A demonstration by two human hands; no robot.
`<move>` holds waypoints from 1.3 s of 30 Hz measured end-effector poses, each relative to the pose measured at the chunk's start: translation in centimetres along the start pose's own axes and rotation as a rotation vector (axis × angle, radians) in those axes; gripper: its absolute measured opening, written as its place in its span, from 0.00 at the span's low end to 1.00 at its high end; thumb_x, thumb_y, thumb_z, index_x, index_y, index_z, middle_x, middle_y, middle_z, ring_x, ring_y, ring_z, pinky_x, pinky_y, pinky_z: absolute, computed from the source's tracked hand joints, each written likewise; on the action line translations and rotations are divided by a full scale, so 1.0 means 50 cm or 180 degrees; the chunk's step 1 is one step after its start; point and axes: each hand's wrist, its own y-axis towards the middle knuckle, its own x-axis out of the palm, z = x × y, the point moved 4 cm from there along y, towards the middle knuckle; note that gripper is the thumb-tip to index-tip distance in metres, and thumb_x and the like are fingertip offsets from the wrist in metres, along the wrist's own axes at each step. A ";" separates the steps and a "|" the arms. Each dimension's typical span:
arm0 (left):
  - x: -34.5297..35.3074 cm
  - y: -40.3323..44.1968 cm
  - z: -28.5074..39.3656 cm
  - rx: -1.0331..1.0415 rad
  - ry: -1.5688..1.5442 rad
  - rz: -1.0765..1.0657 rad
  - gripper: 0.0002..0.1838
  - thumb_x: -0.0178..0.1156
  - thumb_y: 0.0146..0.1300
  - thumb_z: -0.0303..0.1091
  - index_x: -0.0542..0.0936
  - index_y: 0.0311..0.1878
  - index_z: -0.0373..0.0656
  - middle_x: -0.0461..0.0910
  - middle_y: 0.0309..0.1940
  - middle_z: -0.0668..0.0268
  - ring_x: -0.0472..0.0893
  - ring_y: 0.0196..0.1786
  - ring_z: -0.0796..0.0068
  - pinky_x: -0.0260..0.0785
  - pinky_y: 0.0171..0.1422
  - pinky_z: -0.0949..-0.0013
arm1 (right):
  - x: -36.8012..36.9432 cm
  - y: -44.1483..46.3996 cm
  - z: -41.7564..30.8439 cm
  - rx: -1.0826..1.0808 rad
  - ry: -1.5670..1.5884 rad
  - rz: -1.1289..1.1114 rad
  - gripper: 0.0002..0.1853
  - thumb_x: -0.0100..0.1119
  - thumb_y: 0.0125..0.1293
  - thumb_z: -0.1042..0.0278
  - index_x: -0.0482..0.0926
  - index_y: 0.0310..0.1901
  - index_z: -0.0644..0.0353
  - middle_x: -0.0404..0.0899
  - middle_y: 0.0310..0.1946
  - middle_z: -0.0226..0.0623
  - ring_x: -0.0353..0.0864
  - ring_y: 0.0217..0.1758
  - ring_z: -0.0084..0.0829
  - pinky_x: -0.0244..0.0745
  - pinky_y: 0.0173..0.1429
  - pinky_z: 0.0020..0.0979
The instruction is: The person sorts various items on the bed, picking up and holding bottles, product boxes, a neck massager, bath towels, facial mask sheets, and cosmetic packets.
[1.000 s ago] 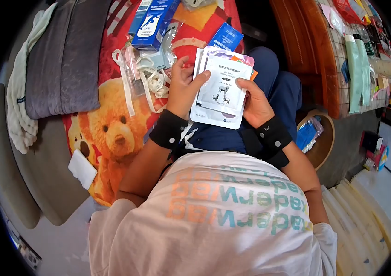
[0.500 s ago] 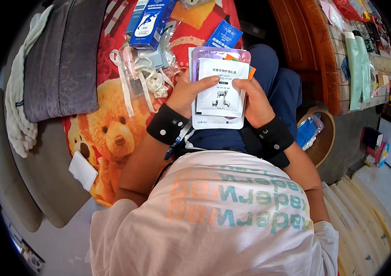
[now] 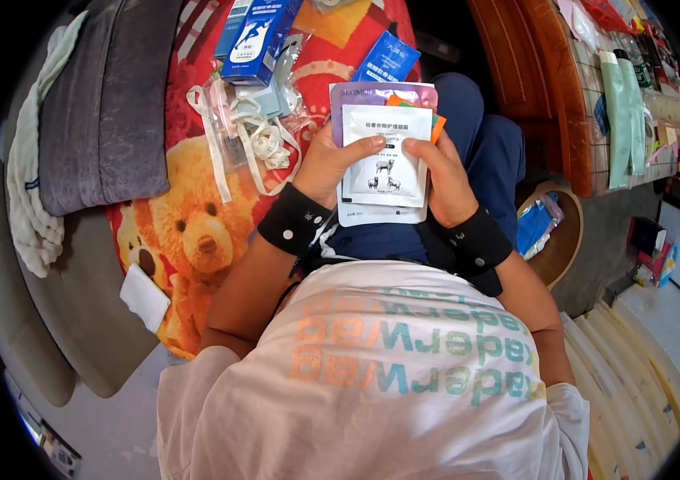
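Note:
Both hands hold a small stack of flat packets over my lap. On top lies a white sachet (image 3: 392,188) printed with sheep and text. Beneath it is a larger purple and white packet (image 3: 356,94), and an orange and green piece (image 3: 437,128) sticks out at the right. My left hand (image 3: 324,170) grips the stack's left side, thumb across the white sachet. At the opposite side my right hand (image 3: 450,186) is closed on the stack, its thumb also resting on the sachet. The fingers underneath are hidden.
Blue boxes (image 3: 260,40), a white ribbon (image 3: 264,148) and clear plastic bags lie on a red bear-print blanket (image 3: 204,228) at left. Another blue box (image 3: 388,60) is beyond the packets. Tubes (image 3: 618,120) stand on the table at right, above a round bin (image 3: 568,248).
The white sachet has shifted slightly down and right, and the stack has tilted a little. Both hands keep their hold, with the thumbs in nearly the same place.

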 end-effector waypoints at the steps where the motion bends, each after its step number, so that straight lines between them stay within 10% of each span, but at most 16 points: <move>1: -0.001 0.000 -0.001 -0.0014 -0.0018 0.0011 0.19 0.59 0.52 0.23 0.69 0.49 0.37 0.76 0.40 0.61 0.77 0.41 0.73 0.72 0.44 0.71 | -0.001 0.000 0.000 0.0008 0.0004 -0.0009 0.20 0.52 0.55 0.72 0.64 0.50 0.63 0.73 0.42 0.39 0.74 0.43 0.25 0.69 0.48 0.24; 26: -0.002 0.003 -0.007 -0.0057 0.0015 -0.0031 0.21 0.60 0.51 0.21 0.68 0.49 0.37 0.76 0.41 0.60 0.78 0.41 0.72 0.72 0.43 0.70 | -0.012 0.006 0.008 0.0131 0.0253 0.0023 0.19 0.53 0.58 0.67 0.65 0.50 0.63 0.73 0.41 0.37 0.74 0.43 0.25 0.69 0.47 0.23; 39: -0.074 -0.068 0.044 0.1598 0.2007 0.0756 0.16 0.53 0.60 0.28 0.66 0.50 0.35 0.72 0.44 0.59 0.72 0.47 0.76 0.65 0.51 0.73 | -0.048 0.036 0.026 0.0166 0.0443 -0.0015 0.18 0.50 0.58 0.76 0.66 0.52 0.62 0.72 0.47 0.36 0.74 0.48 0.27 0.70 0.52 0.27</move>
